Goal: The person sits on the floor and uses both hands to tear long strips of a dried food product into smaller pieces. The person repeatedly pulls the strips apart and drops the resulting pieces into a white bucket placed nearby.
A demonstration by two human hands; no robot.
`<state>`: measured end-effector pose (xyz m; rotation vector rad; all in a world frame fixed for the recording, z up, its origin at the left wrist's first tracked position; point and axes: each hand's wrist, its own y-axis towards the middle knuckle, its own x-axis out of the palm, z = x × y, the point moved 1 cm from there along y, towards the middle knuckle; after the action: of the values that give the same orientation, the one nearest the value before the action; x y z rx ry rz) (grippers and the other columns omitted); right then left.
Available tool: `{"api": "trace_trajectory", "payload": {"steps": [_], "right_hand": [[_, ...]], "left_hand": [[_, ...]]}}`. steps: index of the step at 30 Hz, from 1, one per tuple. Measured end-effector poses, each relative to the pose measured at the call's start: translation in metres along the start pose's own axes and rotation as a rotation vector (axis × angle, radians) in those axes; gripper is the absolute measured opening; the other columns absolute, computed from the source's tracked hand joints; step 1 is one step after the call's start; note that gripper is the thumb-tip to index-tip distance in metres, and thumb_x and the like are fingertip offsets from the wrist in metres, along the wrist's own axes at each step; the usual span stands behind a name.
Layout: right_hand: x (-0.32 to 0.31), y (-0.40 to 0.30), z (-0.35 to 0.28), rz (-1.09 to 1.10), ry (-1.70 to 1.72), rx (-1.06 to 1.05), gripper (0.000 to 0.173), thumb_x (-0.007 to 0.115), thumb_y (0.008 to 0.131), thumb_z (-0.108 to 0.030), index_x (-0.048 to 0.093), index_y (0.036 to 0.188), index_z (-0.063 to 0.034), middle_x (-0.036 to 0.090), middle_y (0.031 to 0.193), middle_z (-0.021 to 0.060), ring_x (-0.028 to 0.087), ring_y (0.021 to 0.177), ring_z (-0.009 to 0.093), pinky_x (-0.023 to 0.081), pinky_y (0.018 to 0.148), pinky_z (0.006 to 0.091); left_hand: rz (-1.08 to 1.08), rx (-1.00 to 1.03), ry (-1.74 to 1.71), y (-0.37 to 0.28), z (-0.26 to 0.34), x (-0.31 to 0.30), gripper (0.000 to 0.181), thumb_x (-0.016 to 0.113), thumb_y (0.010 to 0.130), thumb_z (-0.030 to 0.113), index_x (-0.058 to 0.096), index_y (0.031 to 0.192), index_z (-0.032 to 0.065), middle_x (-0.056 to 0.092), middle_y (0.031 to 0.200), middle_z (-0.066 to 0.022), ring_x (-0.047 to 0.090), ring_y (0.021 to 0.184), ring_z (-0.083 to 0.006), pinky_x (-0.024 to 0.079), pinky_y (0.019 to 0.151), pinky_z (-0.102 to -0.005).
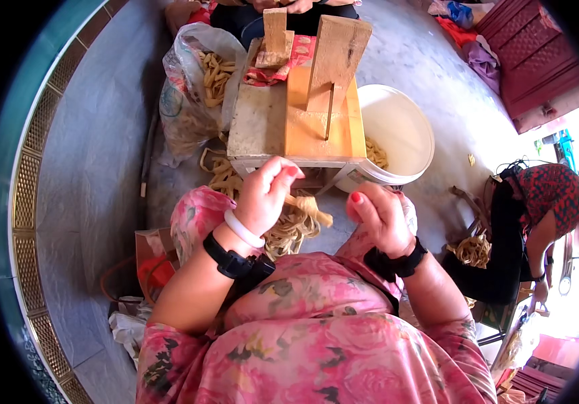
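My left hand (265, 194), with a white bangle at the wrist, is raised before the low table's near edge, fingers curled in. A tan strip with a bunched, knot-like end (309, 206) sticks out from beneath it and appears to be in its grip. To the right, my right hand (381, 218) is curled with the thumb against the fingers; whether something thin is in it is hidden. Below and between my hands lies a heap of tan strips (292, 232). Ahead on the low table (256, 129) stands an upright wooden board (337, 63) on a wooden base (304, 136), a thin rod (330, 113) leaning near it.
A white bucket (400, 121) holding tan strips stands right of the table. Left is a clear plastic bag (183, 96) of strips. Across the table sits a person (289, 6) beside a smaller wooden stand (275, 38). Another person (547, 202) bends at far right.
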<state>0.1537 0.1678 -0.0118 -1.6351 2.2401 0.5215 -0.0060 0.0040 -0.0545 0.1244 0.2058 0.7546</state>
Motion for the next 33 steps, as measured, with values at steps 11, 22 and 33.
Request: {"api": "trace_trajectory", "payload": {"steps": [11,22,33], "right_hand": [[0.007,0.022,-0.013,0.011,-0.149,-0.232,0.016,0.067,0.074,0.001,0.053,0.081,-0.0041,0.060,0.068,0.0102,0.062,0.063,0.030,0.049,0.057,0.0380],[-0.021,0.111,0.009,0.335,-0.249,-0.241,0.006,0.059,0.082,0.000,0.058,0.087,-0.0030,0.062,0.078,0.0144,0.062,0.069,0.033,0.049,0.061,0.0383],[0.013,0.034,0.024,-0.058,0.145,-0.174,0.042,0.064,0.078,0.001,0.055,0.119,-0.0017,0.060,0.114,0.0149,0.057,0.108,0.029,0.044,0.094,0.0370]], "left_hand": [[-0.267,-0.023,0.067,0.018,0.018,-0.008,0.020,0.055,0.098,0.020,0.060,0.093,0.0022,0.061,0.079,0.0000,0.054,0.072,-0.0069,0.045,0.066,-0.0219],[-0.082,0.005,0.116,0.113,0.015,-0.011,0.019,0.058,0.096,0.021,0.061,0.088,0.0036,0.058,0.071,0.0035,0.050,0.062,-0.0063,0.042,0.059,-0.0227],[-0.336,-0.370,-0.499,0.030,0.061,-0.002,0.016,0.057,0.097,0.026,0.058,0.094,0.0106,0.048,0.069,0.0056,0.040,0.058,-0.0018,0.031,0.050,-0.0167]]}}
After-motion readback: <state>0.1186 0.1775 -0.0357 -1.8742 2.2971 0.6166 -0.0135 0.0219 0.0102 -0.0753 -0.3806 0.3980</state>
